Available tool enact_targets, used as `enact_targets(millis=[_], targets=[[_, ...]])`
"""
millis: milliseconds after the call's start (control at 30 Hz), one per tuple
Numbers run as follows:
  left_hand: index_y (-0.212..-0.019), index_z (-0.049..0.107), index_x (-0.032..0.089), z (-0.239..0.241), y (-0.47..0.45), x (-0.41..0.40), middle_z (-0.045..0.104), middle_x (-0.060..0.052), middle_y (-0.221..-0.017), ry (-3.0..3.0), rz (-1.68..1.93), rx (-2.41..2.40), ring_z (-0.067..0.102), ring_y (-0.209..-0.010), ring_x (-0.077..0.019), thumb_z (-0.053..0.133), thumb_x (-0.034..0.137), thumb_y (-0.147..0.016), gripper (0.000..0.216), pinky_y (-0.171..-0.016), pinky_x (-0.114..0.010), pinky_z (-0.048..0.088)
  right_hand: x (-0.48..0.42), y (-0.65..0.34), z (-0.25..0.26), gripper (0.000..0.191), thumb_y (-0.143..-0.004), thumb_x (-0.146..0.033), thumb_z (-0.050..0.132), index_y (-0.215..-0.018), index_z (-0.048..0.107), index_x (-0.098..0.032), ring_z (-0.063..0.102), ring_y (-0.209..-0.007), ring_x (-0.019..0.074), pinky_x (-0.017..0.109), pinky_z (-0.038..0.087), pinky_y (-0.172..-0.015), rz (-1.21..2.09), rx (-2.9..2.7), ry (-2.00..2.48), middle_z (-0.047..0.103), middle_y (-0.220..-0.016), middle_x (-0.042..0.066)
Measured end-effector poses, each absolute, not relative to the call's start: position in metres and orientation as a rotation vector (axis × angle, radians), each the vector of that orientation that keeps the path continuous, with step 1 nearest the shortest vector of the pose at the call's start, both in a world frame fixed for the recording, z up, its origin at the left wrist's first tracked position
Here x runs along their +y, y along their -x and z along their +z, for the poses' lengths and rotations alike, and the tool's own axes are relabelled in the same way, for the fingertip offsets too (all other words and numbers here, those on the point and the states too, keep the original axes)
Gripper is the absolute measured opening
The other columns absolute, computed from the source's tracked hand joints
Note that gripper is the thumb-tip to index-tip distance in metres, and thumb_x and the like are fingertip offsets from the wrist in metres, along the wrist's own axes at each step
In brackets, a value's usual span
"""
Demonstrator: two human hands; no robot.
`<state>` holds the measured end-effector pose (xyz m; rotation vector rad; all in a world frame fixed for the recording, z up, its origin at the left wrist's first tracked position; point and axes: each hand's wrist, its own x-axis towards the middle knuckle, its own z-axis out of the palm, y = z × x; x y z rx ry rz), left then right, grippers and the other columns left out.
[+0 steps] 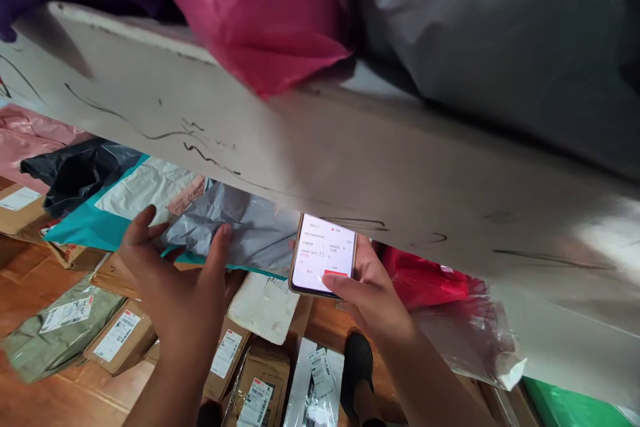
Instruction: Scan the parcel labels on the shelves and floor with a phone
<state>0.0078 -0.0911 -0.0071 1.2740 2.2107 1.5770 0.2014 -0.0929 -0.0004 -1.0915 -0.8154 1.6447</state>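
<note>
My right hand (373, 297) holds a smartphone (323, 255) with its lit screen facing me, the thumb resting near a red button at the screen's bottom. My left hand (173, 273) is open with fingers spread, hovering just in front of a grey plastic mailer bag (245, 223) and a teal mailer (85, 223) lying on a lower shelf. Both hands sit below the edge of a white shelf board (350, 160) marked with black scribbles.
Pink (260, 13) and grey (500, 33) bags sit on the upper shelf. A black bag (75, 170), a red bag (425, 277) and a green bag (565, 407) lie on the lower level. Labelled cardboard parcels (117, 337) and mailers cover the wooden floor (30, 280). A dark shoe (357, 363) shows below.
</note>
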Motion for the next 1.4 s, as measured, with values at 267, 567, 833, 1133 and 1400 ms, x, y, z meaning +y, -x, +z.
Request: enact_targets(millis=[267, 567, 833, 1133, 1400], targets=[[-0.117, 0.045, 0.025, -0.023, -0.001, -0.079, 0.050, -0.007, -0.125, -1.312, 1.499, 2.006, 0.049, -0.121, -0.0298, 0.070, 0.042, -0.078, 0.049, -0.105, -0.048, 0.040, -0.118, -0.211, -0.002, 0.049, -0.063, -0.015, 0.070, -0.109, 0.063, -0.031, 0.067, -0.108, 0.0300, 0.042, 0.055, -0.087, 1.775, -0.607, 0.999, 0.076, -0.107, 0.001], [-0.120, 0.045, 0.027, -0.033, 0.000, -0.082, 0.052, -0.007, -0.124, -1.301, 1.511, 2.005, 0.054, -0.114, -0.0291, 0.072, 0.043, -0.077, 0.053, -0.100, -0.045, 0.043, -0.148, -0.218, -0.011, 0.095, -0.064, -0.012, 0.071, -0.142, 0.024, -0.039, 0.070, -0.105, 0.0258, 0.034, 0.058, -0.078, 1.736, -0.453, 1.018, 0.073, -0.117, 0.000], [-0.127, 0.043, 0.026, -0.034, 0.000, -0.086, 0.048, -0.014, -0.131, -1.287, 1.434, 2.012, 0.052, -0.118, -0.0308, 0.066, 0.046, -0.081, 0.055, -0.103, -0.049, 0.041, -0.150, -0.215, -0.004, 0.086, -0.065, -0.011, 0.067, -0.141, 0.034, -0.033, 0.069, -0.105, 0.0251, 0.033, 0.058, -0.079, 1.762, -0.494, 1.034, 0.073, -0.118, 0.002], [-0.084, 0.066, 0.021, 0.008, -0.030, -0.083, 0.068, 0.000, -0.079, -0.498, 1.653, 1.655, 0.064, -0.068, -0.0159, 0.082, 0.039, -0.059, 0.036, -0.055, -0.023, 0.053, -0.170, -0.219, -0.003, 0.103, -0.065, -0.014, 0.073, -0.148, 0.019, -0.040, 0.068, -0.109, 0.0298, 0.041, 0.059, -0.086, 1.677, -0.334, 1.113, 0.074, -0.116, 0.002], [-0.101, 0.058, 0.024, 0.003, -0.119, -0.087, 0.058, -0.010, -0.130, -1.748, 1.401, 1.604, 0.045, -0.130, -0.0340, 0.049, 0.005, -0.074, 0.034, -0.104, -0.058, 0.044, -0.202, -0.233, -0.003, 0.065, -0.081, -0.028, 0.065, -0.140, 0.041, -0.041, 0.062, -0.118, 0.0331, 0.048, 0.056, -0.094, 1.402, -0.510, 1.343, 0.071, -0.123, 0.000]])
